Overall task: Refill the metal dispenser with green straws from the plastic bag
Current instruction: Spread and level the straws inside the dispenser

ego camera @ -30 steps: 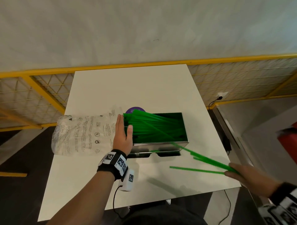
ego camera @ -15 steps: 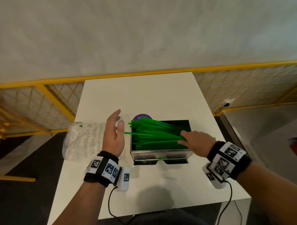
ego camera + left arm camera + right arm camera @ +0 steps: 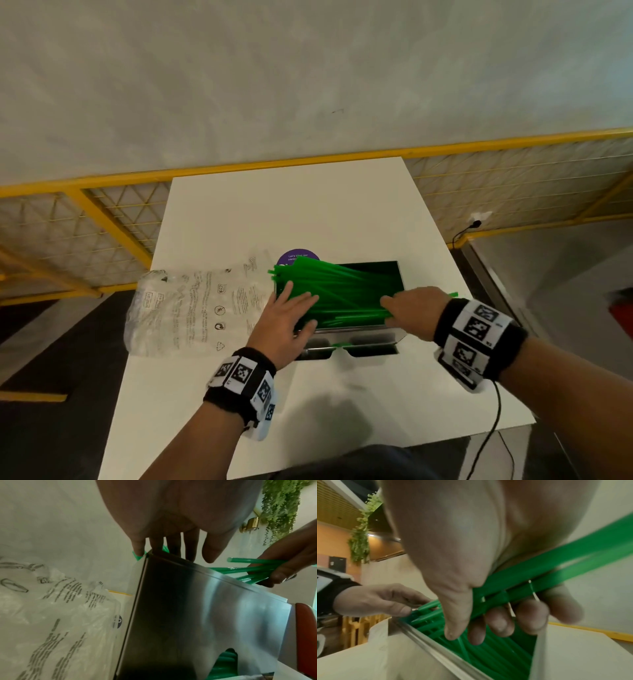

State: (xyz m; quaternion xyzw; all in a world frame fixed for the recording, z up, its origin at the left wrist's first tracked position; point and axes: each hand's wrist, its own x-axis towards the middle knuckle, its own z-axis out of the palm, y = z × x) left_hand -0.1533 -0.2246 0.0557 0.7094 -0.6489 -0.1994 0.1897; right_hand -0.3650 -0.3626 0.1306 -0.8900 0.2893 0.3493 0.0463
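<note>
A metal dispenser [image 3: 363, 337] [image 3: 197, 608] stands open on the white table [image 3: 308, 212], filled with a slanting pile of green straws [image 3: 342, 291] whose left ends stick out over its rim. My left hand [image 3: 291, 308] [image 3: 171, 545] lies with straight fingers on the left ends of the straws. My right hand [image 3: 407, 311] [image 3: 488, 608] grips a bundle of green straws [image 3: 556, 574] over the dispenser's right half, fingers curled round them. The clear printed plastic bag [image 3: 195, 308] [image 3: 51, 615] lies flat to the dispenser's left.
A purple round sticker [image 3: 298, 257] shows behind the dispenser. A yellow mesh railing [image 3: 102, 219] runs behind the table along a grey wall. A cable [image 3: 493, 428] hangs from my right wrist past the table's front right corner.
My right hand came from the table's right edge with loose straws and now holds them over the dispenser. My left hand moved from beside the box onto the straw ends.
</note>
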